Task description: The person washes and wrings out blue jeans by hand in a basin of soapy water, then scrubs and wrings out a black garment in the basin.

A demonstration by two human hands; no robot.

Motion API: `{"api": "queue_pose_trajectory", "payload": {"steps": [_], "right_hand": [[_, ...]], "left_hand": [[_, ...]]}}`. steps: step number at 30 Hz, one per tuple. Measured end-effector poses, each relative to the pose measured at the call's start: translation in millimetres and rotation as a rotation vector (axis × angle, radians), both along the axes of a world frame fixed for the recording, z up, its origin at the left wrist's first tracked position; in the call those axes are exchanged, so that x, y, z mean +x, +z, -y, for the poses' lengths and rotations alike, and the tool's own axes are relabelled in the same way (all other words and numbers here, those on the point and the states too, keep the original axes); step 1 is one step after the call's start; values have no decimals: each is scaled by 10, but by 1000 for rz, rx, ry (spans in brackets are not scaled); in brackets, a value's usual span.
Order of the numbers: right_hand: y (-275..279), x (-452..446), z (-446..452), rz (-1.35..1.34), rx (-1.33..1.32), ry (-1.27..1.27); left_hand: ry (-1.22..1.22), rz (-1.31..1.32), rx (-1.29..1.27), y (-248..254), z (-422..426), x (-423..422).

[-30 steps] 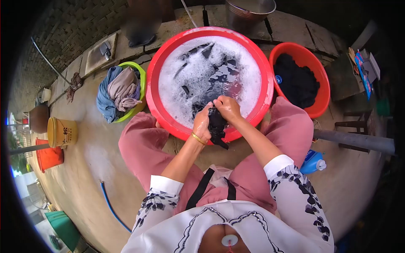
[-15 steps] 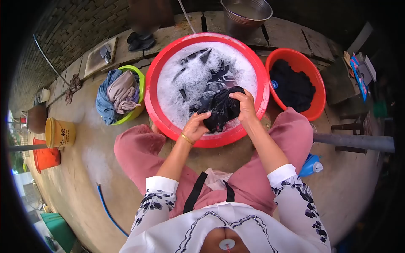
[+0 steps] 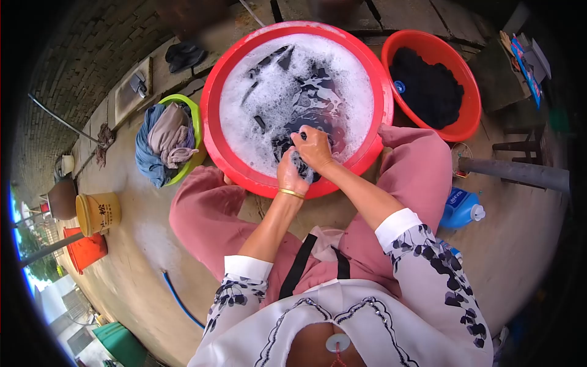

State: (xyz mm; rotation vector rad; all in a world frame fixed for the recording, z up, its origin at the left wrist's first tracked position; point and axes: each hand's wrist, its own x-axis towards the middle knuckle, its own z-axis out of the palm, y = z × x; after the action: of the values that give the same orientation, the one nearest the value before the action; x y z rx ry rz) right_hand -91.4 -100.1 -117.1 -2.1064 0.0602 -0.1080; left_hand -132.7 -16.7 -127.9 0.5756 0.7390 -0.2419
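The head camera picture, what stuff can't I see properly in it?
All in the head view:
Dark cloth: the left hand and right hand cover much of it, so I can't tell what garment it is.
Bottom of the large red basin: hidden by soap suds, water and laundry.
Lettering on the blue bottle: too small to read.
Blue object below that bottle: partly hidden by the right sleeve.

The tan floor [image 3: 140,235] carries a large red basin [image 3: 211,110], a smaller red basin [image 3: 472,101], a green basin [image 3: 195,116], a blue bottle [image 3: 460,209] and a blue hose [image 3: 178,297].
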Motion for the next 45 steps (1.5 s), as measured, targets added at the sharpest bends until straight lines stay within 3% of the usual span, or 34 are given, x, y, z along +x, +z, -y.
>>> {"api": "queue_pose_trajectory", "payload": {"steps": [3,5,8,10,14,16,17,19,20,23,25,29,31,32,33,35,36,37,39,44,45], "right_hand": [[99,-149,-193,30,12,49],[654,-450,-346,226,-82,386],[545,-416,-271,161,6,254],[77,-26,-50,46,-20,26],[27,-87,-60,-44,-11,-29],[210,-187,-187,-4,28,63],[406,-288,-243,34,33,205],[541,-473,-349,170,23,251],[559,-512,-349,296,15,306],[341,-100,-74,55,54,97],[54,-12,59,-71,-7,18],[238,-205,-148,-35,21,128],[584,-437,-331,145,-19,377],[216,-442,-462,243,-6,340],[-179,-454,-548,336,5,303],[416,-261,-144,168,-12,277],[329,-106,-37,101,-10,174],[202,21,105,67,-29,110],[258,-20,124,99,-2,97],[980,-330,7,375,237,556],[1109,-442,6,359,167,680]], "left_hand": [[-49,7,-39,85,-75,-3],[-42,34,-41,97,-118,-7],[-34,65,-55,92,-105,-82],[-51,-14,-69,192,42,-33],[-39,-48,-43,-15,-23,-55],[24,74,-59,48,-109,-53],[-122,414,-72,-246,-333,-112],[-584,573,1464,-108,-446,-141],[-586,580,1455,-80,-366,-96],[-36,3,-70,-19,-86,10],[-66,10,-43,4,-16,-41],[-68,5,2,-31,-72,-126],[300,1130,-602,167,157,-65],[297,1140,-612,127,99,-32],[141,854,-450,-6,-56,-20],[-142,259,-108,-213,-324,-135],[-98,23,-33,38,-186,-60],[-100,-5,12,471,-57,-108],[-207,64,-59,510,-209,-65],[-444,236,85,636,-460,-170],[-503,346,96,550,-498,-179]]}}
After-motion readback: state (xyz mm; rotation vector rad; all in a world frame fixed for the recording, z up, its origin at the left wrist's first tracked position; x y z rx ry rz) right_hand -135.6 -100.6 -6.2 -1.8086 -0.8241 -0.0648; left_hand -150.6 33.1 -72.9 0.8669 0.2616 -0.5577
